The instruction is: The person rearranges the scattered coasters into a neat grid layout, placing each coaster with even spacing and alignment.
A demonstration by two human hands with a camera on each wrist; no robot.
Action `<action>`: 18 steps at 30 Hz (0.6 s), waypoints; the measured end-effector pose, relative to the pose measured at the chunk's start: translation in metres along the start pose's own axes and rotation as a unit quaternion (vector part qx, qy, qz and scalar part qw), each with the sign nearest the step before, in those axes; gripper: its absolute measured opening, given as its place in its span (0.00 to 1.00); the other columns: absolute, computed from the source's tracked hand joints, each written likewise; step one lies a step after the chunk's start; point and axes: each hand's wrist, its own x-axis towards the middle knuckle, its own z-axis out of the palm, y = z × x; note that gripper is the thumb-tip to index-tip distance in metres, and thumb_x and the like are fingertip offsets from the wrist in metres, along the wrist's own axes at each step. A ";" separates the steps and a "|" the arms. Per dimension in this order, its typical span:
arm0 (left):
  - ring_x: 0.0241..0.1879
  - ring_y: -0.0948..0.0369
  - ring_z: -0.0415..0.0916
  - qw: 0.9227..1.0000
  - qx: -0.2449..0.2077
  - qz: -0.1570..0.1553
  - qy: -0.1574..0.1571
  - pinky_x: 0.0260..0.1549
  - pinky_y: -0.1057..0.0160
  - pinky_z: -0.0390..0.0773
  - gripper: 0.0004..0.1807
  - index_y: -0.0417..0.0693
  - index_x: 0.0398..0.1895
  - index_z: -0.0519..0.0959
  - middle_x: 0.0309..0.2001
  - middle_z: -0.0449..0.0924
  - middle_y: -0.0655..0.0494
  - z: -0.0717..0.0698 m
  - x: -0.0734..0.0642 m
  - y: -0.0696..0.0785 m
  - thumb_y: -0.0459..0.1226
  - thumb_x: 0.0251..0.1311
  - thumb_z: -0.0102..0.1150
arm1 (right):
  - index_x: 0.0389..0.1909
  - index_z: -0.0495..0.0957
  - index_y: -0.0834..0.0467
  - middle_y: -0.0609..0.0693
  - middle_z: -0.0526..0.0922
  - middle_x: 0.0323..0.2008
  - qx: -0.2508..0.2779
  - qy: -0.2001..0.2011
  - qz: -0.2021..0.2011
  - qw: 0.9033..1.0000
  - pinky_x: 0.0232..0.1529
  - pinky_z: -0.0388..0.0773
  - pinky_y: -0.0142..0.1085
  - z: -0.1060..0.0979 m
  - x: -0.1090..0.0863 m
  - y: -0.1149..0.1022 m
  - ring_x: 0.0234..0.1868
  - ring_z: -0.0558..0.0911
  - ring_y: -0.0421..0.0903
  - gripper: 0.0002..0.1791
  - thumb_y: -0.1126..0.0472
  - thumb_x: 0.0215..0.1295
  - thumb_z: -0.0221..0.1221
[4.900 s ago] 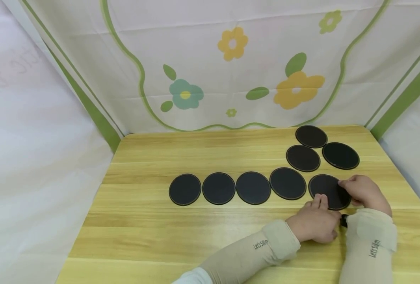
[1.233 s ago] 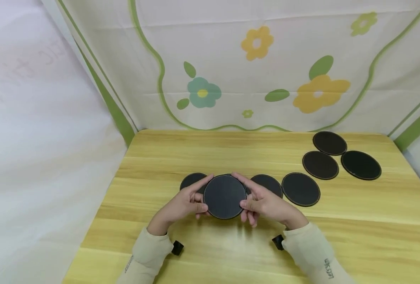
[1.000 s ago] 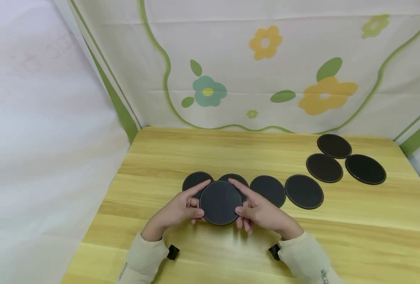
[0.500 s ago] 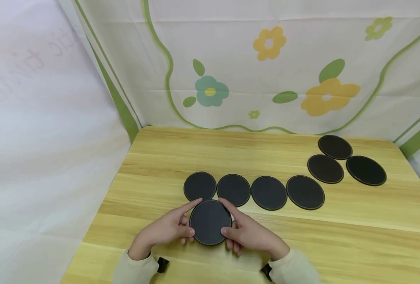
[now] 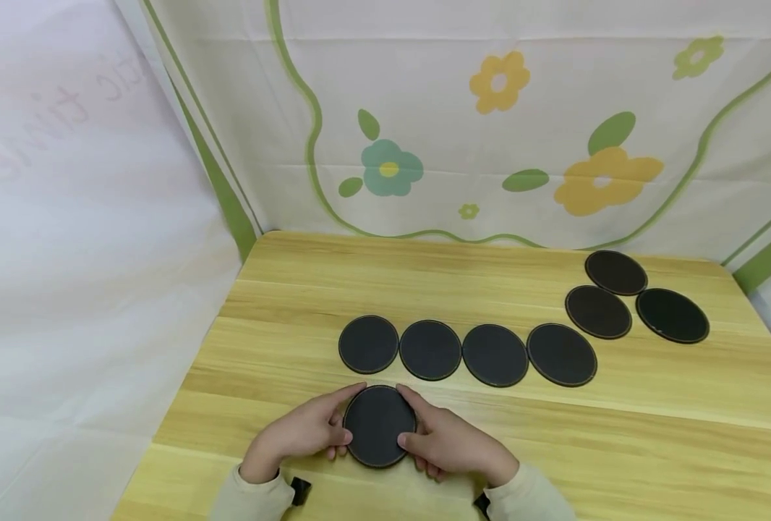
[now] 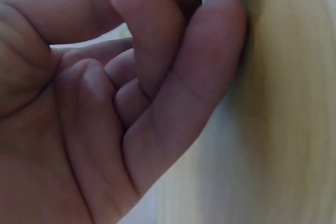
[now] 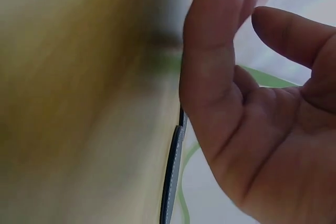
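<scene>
Low in the frame, just left of centre, the left hand (image 5: 297, 433) and right hand (image 5: 452, 445) hold one black round coaster (image 5: 379, 425) between them, fingers and thumbs curled about its opposite edges; it lies on or just above the near part of the wooden tabletop (image 5: 294, 289), which one cannot be told. Eight coasters show in all. Just beyond the held one, across the middle of the frame, a row of four coasters (image 5: 463, 351) lies side by side, edges nearly touching. Farther off, at the right, a cluster of three coasters (image 5: 633, 304) sits close together near the far edge. Behind the tabletop hangs a white cloth with flowers (image 5: 503, 123) and green lines.
</scene>
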 end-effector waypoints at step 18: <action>0.17 0.60 0.72 0.994 0.087 -0.015 0.064 0.21 0.62 0.76 0.32 0.40 0.77 0.61 0.21 0.78 0.53 -0.003 -0.002 0.003 0.27 0.70 0.52 | 0.74 0.64 0.62 0.41 0.73 0.23 -0.216 0.081 -0.053 0.972 0.28 0.69 0.34 -0.002 0.002 -0.005 0.22 0.70 0.36 0.32 0.57 0.73 0.60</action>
